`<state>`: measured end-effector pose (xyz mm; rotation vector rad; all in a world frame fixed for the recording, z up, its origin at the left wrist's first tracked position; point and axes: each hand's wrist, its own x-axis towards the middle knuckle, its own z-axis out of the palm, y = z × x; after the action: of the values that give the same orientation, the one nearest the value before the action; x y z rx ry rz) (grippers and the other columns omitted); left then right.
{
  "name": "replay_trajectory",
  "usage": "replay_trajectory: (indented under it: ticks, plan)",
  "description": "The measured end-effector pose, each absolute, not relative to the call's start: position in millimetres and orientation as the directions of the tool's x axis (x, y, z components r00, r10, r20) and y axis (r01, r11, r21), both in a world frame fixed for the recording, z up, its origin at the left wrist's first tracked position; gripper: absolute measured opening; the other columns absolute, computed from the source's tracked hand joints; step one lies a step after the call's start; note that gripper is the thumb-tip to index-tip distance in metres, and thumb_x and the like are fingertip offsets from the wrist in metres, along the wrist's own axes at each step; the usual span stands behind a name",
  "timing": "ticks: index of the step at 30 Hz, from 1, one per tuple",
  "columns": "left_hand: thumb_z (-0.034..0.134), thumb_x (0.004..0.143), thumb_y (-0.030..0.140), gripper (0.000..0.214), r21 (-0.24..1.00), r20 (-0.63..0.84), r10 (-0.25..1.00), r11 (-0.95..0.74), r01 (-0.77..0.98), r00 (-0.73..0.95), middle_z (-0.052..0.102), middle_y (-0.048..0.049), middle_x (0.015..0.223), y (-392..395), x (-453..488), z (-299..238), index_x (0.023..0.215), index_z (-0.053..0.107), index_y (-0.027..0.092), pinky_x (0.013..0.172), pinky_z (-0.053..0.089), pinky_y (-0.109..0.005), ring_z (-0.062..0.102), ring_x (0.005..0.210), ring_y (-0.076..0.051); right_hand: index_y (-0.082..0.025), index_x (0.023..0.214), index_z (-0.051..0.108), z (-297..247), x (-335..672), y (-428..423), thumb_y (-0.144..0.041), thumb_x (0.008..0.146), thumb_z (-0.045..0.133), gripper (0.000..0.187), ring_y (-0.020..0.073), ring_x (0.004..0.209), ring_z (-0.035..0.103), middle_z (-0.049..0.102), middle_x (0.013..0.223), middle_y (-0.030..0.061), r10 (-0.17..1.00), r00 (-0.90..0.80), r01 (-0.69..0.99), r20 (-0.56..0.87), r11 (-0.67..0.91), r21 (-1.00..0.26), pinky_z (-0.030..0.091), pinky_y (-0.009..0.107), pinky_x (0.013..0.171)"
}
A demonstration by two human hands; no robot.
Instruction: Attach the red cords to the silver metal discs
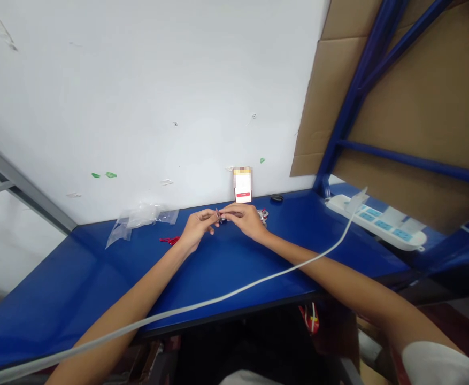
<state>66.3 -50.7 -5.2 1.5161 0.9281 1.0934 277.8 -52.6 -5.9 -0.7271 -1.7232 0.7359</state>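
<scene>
White cable point(234, 293) lies across our left forearm point(138, 291); our left hand point(197, 227) and right hand point(245, 220) pinch a small metal piece point(220, 216) above the blue bench point(218, 267).

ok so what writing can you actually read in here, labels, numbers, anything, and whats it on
Upright card: top pixelated; red bar too small to read.
Power strip: nothing readable.
Red-and-white item, low down: marks too blurred to read.
Small item between left hand and right hand: nothing readable.
No text is legible anywhere.
</scene>
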Motion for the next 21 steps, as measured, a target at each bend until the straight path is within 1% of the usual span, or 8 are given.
replay_trajectory:
  ticks: [4,7,8,10,12,15,17,21]
  plan:
    - [0.088,0.082,0.052,0.04,0.993,0.113,0.944,-0.094,-0.076,0.31,0.075,-0.0077,0.095,-53.4,70.6,-5.5,0.099,0.076,0.017,0.055,0.047,-0.023,0.067,0.077,-0.016,-0.026,0.098,0.085,-3.6,278.3,-53.7,-0.034,0.101,0.07,0.018,0.0246,0.103,0.077,0.082,0.109,0.0066,0.73,-0.251,0.159,0.635,0.678,-0.717,0.06,0.036,0.095]
    - [0.089,0.081,0.05,0.042,0.994,0.093,0.933,-0.067,-0.086,0.347,0.073,-0.0057,0.091,-55.0,71.7,-4.0,0.1,0.07,0.017,0.057,0.049,-0.023,0.067,0.072,-0.014,-0.023,0.102,0.08,-5.5,279.3,-51.4,-0.033,0.105,0.063,0.019,0.0218,0.094,0.074,0.079,0.106,0.007,0.723,-0.269,0.214,0.637,0.69,-0.692,0.059,0.033,0.088]
    - [0.089,0.082,0.05,0.042,0.995,0.089,0.927,-0.063,-0.083,0.363,0.072,-0.0051,0.091,-54.8,71.1,-3.4,0.1,0.068,0.017,0.058,0.05,-0.023,0.068,0.072,-0.014,-0.022,0.104,0.077,-5.7,280.5,-49.9,-0.032,0.107,0.06,0.02,0.021,0.092,0.072,0.077,0.105,0.0073,0.706,-0.293,0.247,0.645,0.708,-0.662,0.058,0.033,0.087]
    - [0.085,0.085,0.052,0.043,0.996,0.086,0.915,-0.069,-0.059,0.394,0.073,-0.0057,0.095,-52.9,68.9,-2.3,0.102,0.065,0.018,0.061,0.053,-0.024,0.07,0.074,-0.015,-0.02,0.107,0.071,-4.0,285.2,-46.5,-0.029,0.11,0.054,0.019,0.0206,0.093,0.069,0.072,0.106,0.0082,0.651,-0.364,0.335,0.666,0.759,-0.558,0.055,0.032,0.087]
    - [0.079,0.09,0.057,0.043,0.993,0.108,0.91,-0.117,-0.001,0.401,0.074,-0.0078,0.102,-50.0,66.2,-1.6,0.105,0.064,0.019,0.064,0.057,-0.027,0.073,0.082,-0.018,-0.02,0.11,0.067,0.3,292.1,-43.3,-0.026,0.112,0.05,0.018,0.0214,0.097,0.065,0.069,0.108,0.0091,0.594,-0.441,0.424,0.673,0.799,-0.427,0.052,0.032,0.088]
    - [0.072,0.095,0.058,0.04,0.939,0.223,0.909,-0.298,0.174,0.353,0.075,-0.0088,0.106,-47.3,64.4,-1.4,0.107,0.066,0.02,0.07,0.059,-0.03,0.073,0.091,-0.021,-0.021,0.11,0.064,8.7,303.0,-39.8,-0.021,0.111,0.047,0.017,0.0216,0.098,0.062,0.066,0.108,0.0089,0.559,-0.523,0.498,0.643,0.813,-0.302,0.049,0.031,0.085]
    - [0.069,0.098,0.055,0.036,0.869,0.3,0.894,-0.4,0.292,0.333,0.075,-0.0073,0.104,-48.0,65.4,-1.2,0.109,0.068,0.021,0.072,0.059,-0.03,0.072,0.091,-0.021,-0.021,0.109,0.063,14.0,308.7,-38.2,-0.018,0.11,0.046,0.018,0.0216,0.097,0.061,0.066,0.107,0.0084,0.55,-0.561,0.507,0.618,0.819,-0.268,0.048,0.031,0.083]
    - [0.063,0.101,0.049,0.029,0.727,0.378,0.867,-0.495,0.476,0.325,0.077,-0.0069,0.105,-49.5,63.8,2.1,0.11,0.071,0.023,0.079,0.058,-0.033,0.073,0.093,-0.022,-0.02,0.109,0.066,25.5,321.9,-32.2,-0.016,0.107,0.047,0.019,0.0217,0.098,0.062,0.068,0.108,0.0087,0.564,-0.594,0.513,0.574,0.815,-0.271,0.047,0.031,0.084]
